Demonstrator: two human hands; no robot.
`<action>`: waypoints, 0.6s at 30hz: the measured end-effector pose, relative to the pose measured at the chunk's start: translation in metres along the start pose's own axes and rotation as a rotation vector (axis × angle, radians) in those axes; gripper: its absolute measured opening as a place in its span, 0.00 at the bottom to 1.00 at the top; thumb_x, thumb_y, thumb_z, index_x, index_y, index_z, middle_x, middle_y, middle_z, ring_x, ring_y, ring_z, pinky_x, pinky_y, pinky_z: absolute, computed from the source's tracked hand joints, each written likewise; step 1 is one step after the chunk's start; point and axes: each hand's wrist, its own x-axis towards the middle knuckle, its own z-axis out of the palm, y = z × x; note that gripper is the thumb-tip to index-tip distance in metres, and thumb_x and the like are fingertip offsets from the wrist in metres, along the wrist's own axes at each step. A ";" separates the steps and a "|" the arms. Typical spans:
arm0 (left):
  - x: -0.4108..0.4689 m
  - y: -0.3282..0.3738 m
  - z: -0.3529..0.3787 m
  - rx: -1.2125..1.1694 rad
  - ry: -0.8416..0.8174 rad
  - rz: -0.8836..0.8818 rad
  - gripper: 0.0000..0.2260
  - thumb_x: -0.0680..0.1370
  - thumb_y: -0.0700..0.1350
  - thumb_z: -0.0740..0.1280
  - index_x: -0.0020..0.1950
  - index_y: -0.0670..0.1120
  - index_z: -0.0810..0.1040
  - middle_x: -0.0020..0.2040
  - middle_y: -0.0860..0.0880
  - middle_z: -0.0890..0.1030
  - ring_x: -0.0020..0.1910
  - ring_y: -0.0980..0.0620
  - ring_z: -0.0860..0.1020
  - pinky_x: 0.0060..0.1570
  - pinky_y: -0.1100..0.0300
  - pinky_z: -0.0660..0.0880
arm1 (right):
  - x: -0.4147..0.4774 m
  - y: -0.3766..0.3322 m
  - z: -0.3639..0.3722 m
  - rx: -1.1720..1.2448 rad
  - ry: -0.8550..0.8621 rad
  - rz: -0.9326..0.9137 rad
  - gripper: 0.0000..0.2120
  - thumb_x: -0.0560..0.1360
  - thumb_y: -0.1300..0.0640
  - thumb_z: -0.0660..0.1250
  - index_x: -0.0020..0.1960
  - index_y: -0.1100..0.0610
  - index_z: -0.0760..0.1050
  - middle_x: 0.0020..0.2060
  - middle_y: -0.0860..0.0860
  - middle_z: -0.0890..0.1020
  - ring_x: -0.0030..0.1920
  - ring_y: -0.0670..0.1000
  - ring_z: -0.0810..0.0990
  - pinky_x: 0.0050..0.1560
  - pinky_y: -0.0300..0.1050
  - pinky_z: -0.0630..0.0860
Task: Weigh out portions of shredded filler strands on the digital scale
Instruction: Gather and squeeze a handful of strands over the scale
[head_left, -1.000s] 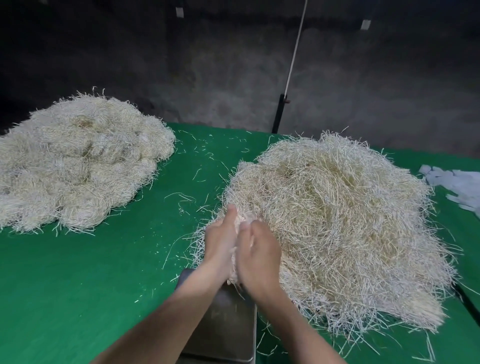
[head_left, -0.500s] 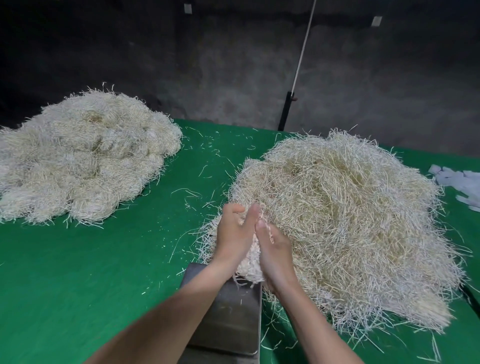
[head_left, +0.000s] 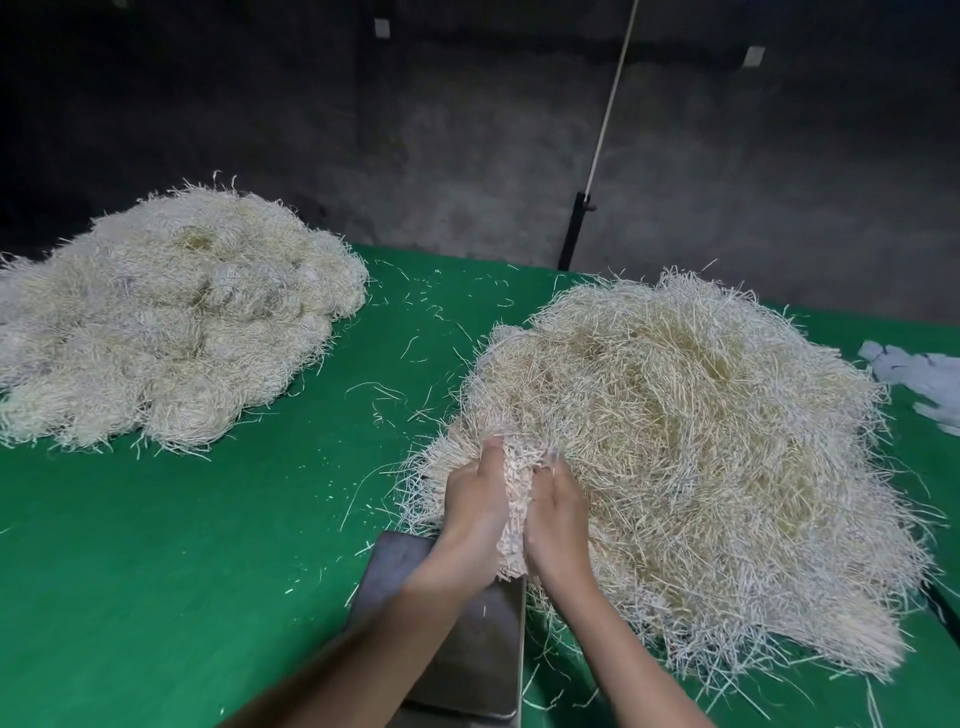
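Both hands squeeze one bunch of strands (head_left: 514, 499) between them. The left hand (head_left: 475, 512) and the right hand (head_left: 558, 519) curl their fingers round it (the fingertips are hidden in the strands). The bunch is at the near left edge of the big pile (head_left: 701, 441), just over the far end of the scale (head_left: 467, 649). A pile of bundles (head_left: 166, 322) sits far left on the green table (head_left: 156, 571).
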 end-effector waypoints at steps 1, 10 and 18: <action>0.001 0.004 -0.004 -0.027 -0.016 -0.014 0.16 0.80 0.58 0.57 0.46 0.47 0.74 0.41 0.47 0.75 0.38 0.51 0.73 0.39 0.57 0.70 | 0.000 0.001 -0.003 0.043 -0.062 0.015 0.11 0.82 0.54 0.53 0.47 0.50 0.73 0.44 0.48 0.78 0.41 0.44 0.77 0.48 0.45 0.72; -0.006 -0.013 -0.078 -0.206 -0.074 0.011 0.37 0.66 0.74 0.63 0.68 0.53 0.67 0.65 0.50 0.75 0.64 0.48 0.74 0.65 0.42 0.68 | -0.011 0.007 -0.001 0.304 -0.355 0.309 0.40 0.70 0.52 0.72 0.76 0.53 0.55 0.74 0.51 0.62 0.69 0.53 0.67 0.66 0.52 0.69; -0.014 -0.035 -0.113 -0.420 -0.069 0.092 0.17 0.78 0.30 0.62 0.50 0.54 0.73 0.38 0.60 0.84 0.44 0.54 0.84 0.43 0.54 0.81 | -0.023 -0.002 0.063 0.138 -0.357 0.158 0.45 0.66 0.35 0.67 0.75 0.58 0.59 0.74 0.54 0.63 0.72 0.53 0.63 0.67 0.46 0.61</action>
